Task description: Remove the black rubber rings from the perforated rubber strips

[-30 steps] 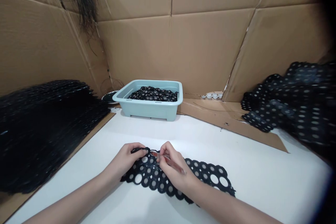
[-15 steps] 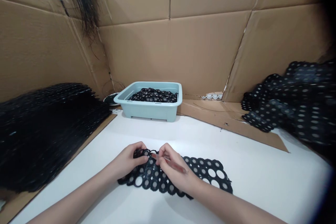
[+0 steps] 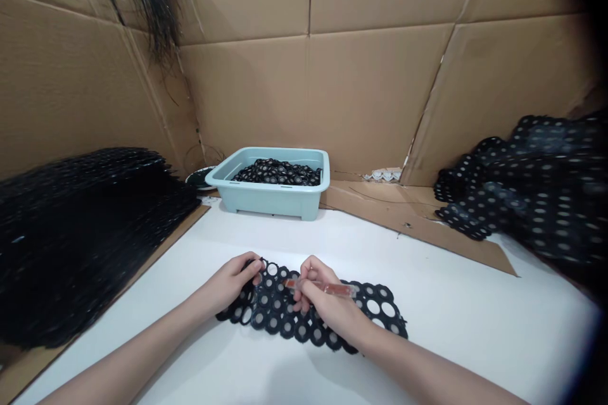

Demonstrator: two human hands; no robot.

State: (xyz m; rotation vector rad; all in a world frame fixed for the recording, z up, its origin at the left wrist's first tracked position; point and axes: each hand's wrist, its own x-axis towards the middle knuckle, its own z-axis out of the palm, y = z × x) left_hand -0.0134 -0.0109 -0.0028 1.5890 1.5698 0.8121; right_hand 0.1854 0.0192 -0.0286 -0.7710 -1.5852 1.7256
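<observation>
A black piece of openwork [image 3: 280, 307], made of rows of joined rings, lies on the white table in front of me. Most rings have grey centres, while a few are open and show white. At its far left corner my left hand [image 3: 228, 285] pinches the edge between thumb and fingers, lifting it slightly. My right hand [image 3: 332, 304] is closed around a slim tool with a clear reddish handle [image 3: 339, 290]. The tool's tip points left, over the upper rows; whether it touches them I cannot tell. The right hand covers part of the piece.
A pale blue basin [image 3: 270, 200] holding black ringed pieces [image 3: 280, 172] stands at the back. Black material is stacked [image 3: 90, 234] on the left; dotted black pieces [image 3: 536, 183] are heaped right. Cardboard walls [image 3: 247, 88] surround the table [image 3: 451, 354]. Dark strands [image 3: 152, 6] hang upper left.
My right hand and the tool have moved a little right, away from the left hand. My left hand has shifted slightly left, and the black openwork has slid left at its right end.
</observation>
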